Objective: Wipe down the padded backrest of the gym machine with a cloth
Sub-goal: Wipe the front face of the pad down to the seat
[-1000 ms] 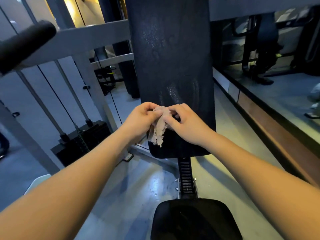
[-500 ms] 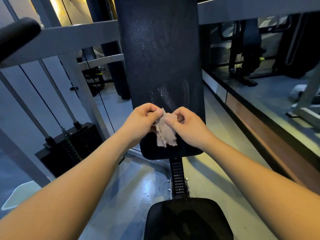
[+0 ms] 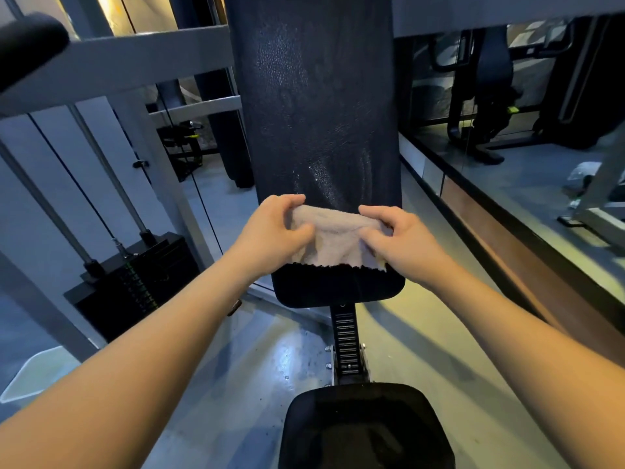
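Surface: backrest [image 3: 321, 113] is a dark grained vinyl pad, upright, running from 12 o'clock down to frame centre. Wet-looking sheen and small droplets on its middle band. Lower edge is rounded and sits on a toothed adjuster post [image 3: 345, 340].

Room: gym, dim, warm light at 11 o'clock. The floor [image 3: 236, 384] is smooth grey with a glossy glare patch at 6 o'clock. A grey steel frame beam [image 3: 118, 66] crosses at 10 o'clock, with a black foam roller [image 3: 27, 42] above it. Other dark machines show at 1–2 o'clock behind a glass or mirror panel; can't tell which.

Counts:
- 1 backrest, 1 seat pad [image 3: 365, 428] at 6 o'clock, black.
- 1 cloth [image 3: 334, 238], pale terry, ragged bottom edge.
- 1 weight stack [image 3: 142, 282] at 9 o'clock, 2 guide rods [image 3: 143, 230] entering its top.
- 2 hands, bare forearms in from 7 and 5 o'clock.

Cloth is at frame centre, spread flat across the lower part of the backrest, with the pad's bottom strip showing below it. Can't tell if it is pressed to the vinyl or just in front.

Left hand [image 3: 270, 231]: fingers and thumb curled, pinching the cloth's 9 o'clock edge. Right hand [image 3: 406, 238]: fingers pinching its 3 o'clock edge. Cloth is stretched between them.
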